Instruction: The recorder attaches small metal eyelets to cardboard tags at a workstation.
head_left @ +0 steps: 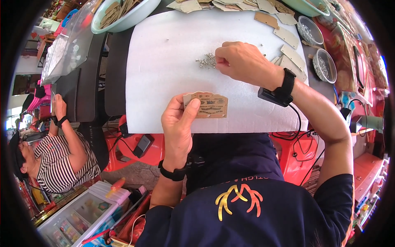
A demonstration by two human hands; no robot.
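Note:
My left hand (177, 120) pinches a brown label (214, 108) between thumb and fingers. It has a notched top edge, dark print and a pale layer showing along its left side. Just above the white foam sheet (160, 53), my right hand (242, 61) is closed, its fingertips curled down beside a small heap of silver rivet-like metal pieces (205, 61). Whatever lies between those fingertips is hidden. Several pale and tan labels (291, 61) lie at the right side of the sheet, partly behind my right wrist.
More labels (236, 5) are strewn along the far edge. A pale green basin (98, 21) of brown pieces stands far left. Two clear bowls (314, 31) of small metal parts sit at the right. At the left, another person (61, 160) in a striped shirt sits with hands raised.

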